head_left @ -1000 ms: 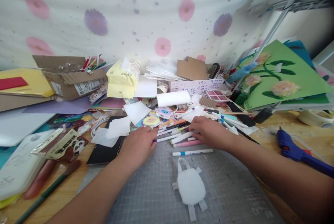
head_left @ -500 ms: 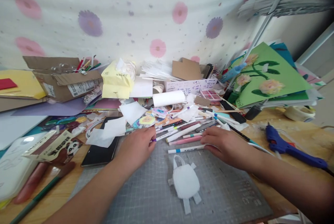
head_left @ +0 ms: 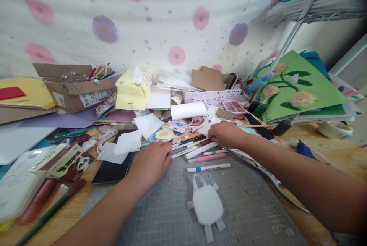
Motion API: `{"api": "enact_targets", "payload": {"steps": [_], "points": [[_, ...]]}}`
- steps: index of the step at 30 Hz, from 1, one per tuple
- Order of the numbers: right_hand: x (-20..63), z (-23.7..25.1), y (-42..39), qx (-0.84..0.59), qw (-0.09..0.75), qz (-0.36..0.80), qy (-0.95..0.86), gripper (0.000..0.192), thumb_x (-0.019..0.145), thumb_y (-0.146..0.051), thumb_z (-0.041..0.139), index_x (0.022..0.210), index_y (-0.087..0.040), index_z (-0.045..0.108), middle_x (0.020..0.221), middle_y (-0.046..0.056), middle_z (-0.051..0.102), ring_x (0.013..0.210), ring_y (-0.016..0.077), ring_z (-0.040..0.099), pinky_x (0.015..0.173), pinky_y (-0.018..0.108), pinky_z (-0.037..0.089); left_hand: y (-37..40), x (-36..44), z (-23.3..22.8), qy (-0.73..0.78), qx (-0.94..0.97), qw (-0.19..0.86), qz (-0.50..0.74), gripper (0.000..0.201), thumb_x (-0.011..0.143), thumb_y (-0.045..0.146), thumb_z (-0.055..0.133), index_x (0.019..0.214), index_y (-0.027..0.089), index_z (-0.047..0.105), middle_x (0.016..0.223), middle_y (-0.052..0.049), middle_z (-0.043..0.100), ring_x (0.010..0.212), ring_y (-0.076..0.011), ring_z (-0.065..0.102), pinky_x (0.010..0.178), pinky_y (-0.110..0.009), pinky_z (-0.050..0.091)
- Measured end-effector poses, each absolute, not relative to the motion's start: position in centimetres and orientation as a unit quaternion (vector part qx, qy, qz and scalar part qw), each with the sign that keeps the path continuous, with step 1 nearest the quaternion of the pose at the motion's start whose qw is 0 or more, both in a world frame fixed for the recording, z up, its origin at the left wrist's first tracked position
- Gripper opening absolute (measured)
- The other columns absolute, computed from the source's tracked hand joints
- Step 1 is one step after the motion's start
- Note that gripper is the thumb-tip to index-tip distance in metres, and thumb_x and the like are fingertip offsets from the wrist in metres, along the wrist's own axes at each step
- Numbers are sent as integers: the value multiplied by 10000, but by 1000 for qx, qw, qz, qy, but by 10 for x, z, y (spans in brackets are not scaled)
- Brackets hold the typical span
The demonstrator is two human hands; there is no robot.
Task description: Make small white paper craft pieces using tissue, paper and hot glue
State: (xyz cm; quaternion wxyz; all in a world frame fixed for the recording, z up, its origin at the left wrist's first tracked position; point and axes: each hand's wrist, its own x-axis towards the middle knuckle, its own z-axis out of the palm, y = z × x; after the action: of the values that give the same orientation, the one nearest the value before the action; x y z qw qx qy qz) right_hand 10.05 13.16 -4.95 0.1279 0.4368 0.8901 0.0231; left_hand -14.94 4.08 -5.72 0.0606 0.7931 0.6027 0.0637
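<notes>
My left hand (head_left: pixel 151 160) rests palm down at the far edge of the grey cutting mat (head_left: pixel 246 207), fingertips on the end of a white marker (head_left: pixel 183 151). My right hand (head_left: pixel 226 134) lies farther back on a heap of markers (head_left: pixel 200 148), fingers curled over them; whether it grips one is hidden. A white marker with blue bands (head_left: pixel 208 167) lies loose on the mat. Nearer me sits a small white felt shape with a loop and tabs (head_left: pixel 207 204).
Clutter rings the mat: a black tablet (head_left: pixel 110 169) under white paper squares, a panda packet (head_left: pixel 64 160), a cardboard box (head_left: pixel 77 89), a yellow tissue pack (head_left: pixel 132 90), a green flower card (head_left: pixel 301 85), a blue glue gun (head_left: pixel 305 149), a tape roll (head_left: pixel 335 128).
My right hand has moved back from the blue-banded marker into the pile of markers. My left hand has hardly moved.
</notes>
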Motion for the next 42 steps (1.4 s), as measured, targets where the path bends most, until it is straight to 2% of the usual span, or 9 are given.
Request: {"api": "enact_targets", "payload": {"steps": [10, 16, 21, 29, 31, 34, 37, 39, 42], "points": [[101, -40, 136, 394, 157, 22, 905, 229, 893, -299, 529, 1065, -162, 592, 1082, 64, 615, 937, 182, 601, 806, 393, 500, 43, -150, -58, 606, 789, 73, 69, 135, 841, 217, 450, 776, 219, 568, 836, -35, 618, 797, -201, 581, 671, -282, 398], [98, -40, 136, 385, 161, 30, 908, 149, 852, -262, 561, 942, -201, 663, 963, 55, 645, 919, 222, 608, 726, 360, 498, 43, -150, -58, 606, 788, 78, 75, 148, 856, 233, 437, 794, 226, 571, 851, -33, 624, 823, -201, 580, 685, -280, 397], [95, -44, 138, 388, 175, 32, 905, 228, 883, -299, 542, 1050, -154, 593, 1075, 64, 608, 920, 183, 599, 773, 382, 508, 43, -150, -58, 609, 785, 79, 81, 144, 851, 233, 446, 788, 225, 575, 841, -30, 624, 801, -197, 581, 663, -277, 392], [95, -48, 142, 401, 167, 27, 900, 279, 889, -297, 537, 1133, -163, 557, 1142, 77, 584, 950, 192, 599, 791, 392, 512, 43, -151, -60, 605, 786, 85, 99, 136, 839, 220, 461, 779, 225, 583, 831, -26, 628, 795, -195, 582, 669, -278, 397], [95, -47, 142, 403, 155, 22, 902, 261, 885, -303, 541, 1098, -156, 572, 1108, 71, 597, 929, 185, 601, 782, 386, 511, 43, -151, -60, 605, 785, 88, 106, 132, 833, 216, 469, 774, 222, 587, 830, -28, 630, 792, -196, 584, 669, -280, 400], [97, -38, 138, 406, 110, 17, 907, 154, 846, -267, 579, 951, -166, 629, 1018, 65, 629, 903, 203, 602, 742, 350, 490, 43, -151, -58, 606, 781, 93, 118, 128, 830, 223, 480, 783, 218, 599, 832, -34, 639, 791, -203, 591, 673, -290, 412], [103, -24, 124, 416, 45, 14, 908, 134, 844, -244, 548, 910, -186, 650, 977, 79, 653, 888, 230, 608, 710, 323, 453, 39, -147, -56, 610, 774, 99, 140, 166, 852, 265, 475, 959, 217, 593, 900, -42, 658, 839, -210, 600, 713, -305, 432], [109, -15, 108, 415, 11, 6, 910, 188, 878, -280, 494, 935, -198, 654, 940, 73, 671, 856, 217, 616, 704, 307, 441, 33, -141, -55, 598, 775, 108, 170, 266, 868, 320, 475, 1100, 208, 543, 979, -49, 659, 896, -209, 595, 767, -315, 438], [120, -10, 72, 394, -34, -44, 918, 218, 891, -313, 472, 917, -232, 673, 841, 40, 699, 752, 174, 627, 659, 258, 445, 19, -130, -56, 524, 809, 135, 228, 417, 863, 429, 490, 1199, 182, 504, 1078, -86, 633, 942, -215, 577, 821, -326, 440]]}}
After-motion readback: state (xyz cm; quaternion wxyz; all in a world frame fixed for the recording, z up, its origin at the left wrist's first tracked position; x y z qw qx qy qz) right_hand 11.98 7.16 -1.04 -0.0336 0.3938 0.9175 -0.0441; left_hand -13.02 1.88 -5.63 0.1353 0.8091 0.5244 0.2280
